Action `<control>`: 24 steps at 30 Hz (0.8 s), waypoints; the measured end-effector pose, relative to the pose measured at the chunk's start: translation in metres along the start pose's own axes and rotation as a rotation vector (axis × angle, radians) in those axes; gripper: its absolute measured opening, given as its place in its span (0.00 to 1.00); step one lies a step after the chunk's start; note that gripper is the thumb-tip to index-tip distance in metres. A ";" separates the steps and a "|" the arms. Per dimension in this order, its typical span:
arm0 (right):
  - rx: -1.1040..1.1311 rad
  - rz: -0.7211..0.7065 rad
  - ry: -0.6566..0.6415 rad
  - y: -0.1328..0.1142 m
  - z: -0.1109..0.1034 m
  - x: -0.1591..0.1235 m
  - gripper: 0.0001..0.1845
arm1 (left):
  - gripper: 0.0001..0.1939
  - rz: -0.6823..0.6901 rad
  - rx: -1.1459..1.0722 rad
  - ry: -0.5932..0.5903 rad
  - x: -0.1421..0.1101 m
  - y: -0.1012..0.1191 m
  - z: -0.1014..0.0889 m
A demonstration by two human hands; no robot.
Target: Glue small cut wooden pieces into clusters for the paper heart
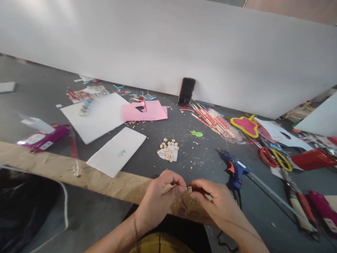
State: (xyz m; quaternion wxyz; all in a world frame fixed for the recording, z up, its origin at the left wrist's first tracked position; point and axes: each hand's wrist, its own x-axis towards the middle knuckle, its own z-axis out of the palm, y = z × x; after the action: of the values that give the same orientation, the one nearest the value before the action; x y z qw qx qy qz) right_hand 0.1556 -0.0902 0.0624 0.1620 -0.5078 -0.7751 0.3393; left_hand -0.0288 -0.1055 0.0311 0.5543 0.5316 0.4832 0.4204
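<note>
My left hand (166, 191) is closed in a pinch over the table's front edge, and whatever its fingertips hold is too small to make out. Meeting it there, my right hand (212, 195) pinches a small pale wooden piece (189, 189) between thumb and forefinger. Just beyond my hands, several small flower-shaped wooden pieces (165, 153) lie heaped on a small white paper cutout (175, 154). To the right of these, a blue hot glue gun (239, 173) rests on its side with a clear glue stick (276, 201) in its back end.
Left lie a white card marked 154 (117, 151), a white sheet (101, 117), pink paper (150, 111) and a purple device (50, 137). A phone (186, 92) leans on the white partition (158, 45). Right are wooden sticks (210, 121), scissors (268, 157), pliers (300, 200) and a red can (313, 159).
</note>
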 end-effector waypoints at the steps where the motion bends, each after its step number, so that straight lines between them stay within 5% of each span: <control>1: 0.002 -0.018 0.007 -0.003 0.000 -0.002 0.07 | 0.05 0.038 0.042 0.001 -0.001 -0.001 0.000; 9: -0.068 -0.139 0.097 -0.009 0.005 -0.012 0.09 | 0.07 0.260 0.231 -0.006 -0.008 -0.004 0.002; 24: -0.003 -0.172 0.257 -0.018 0.012 -0.024 0.06 | 0.08 0.332 0.238 0.021 -0.015 0.003 0.006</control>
State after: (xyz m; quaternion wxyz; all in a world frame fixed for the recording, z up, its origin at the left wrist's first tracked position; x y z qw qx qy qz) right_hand 0.1470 -0.1201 0.0683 0.2879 -0.4788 -0.7891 0.2553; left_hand -0.0254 -0.1208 0.0350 0.4058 0.6613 0.4408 0.4514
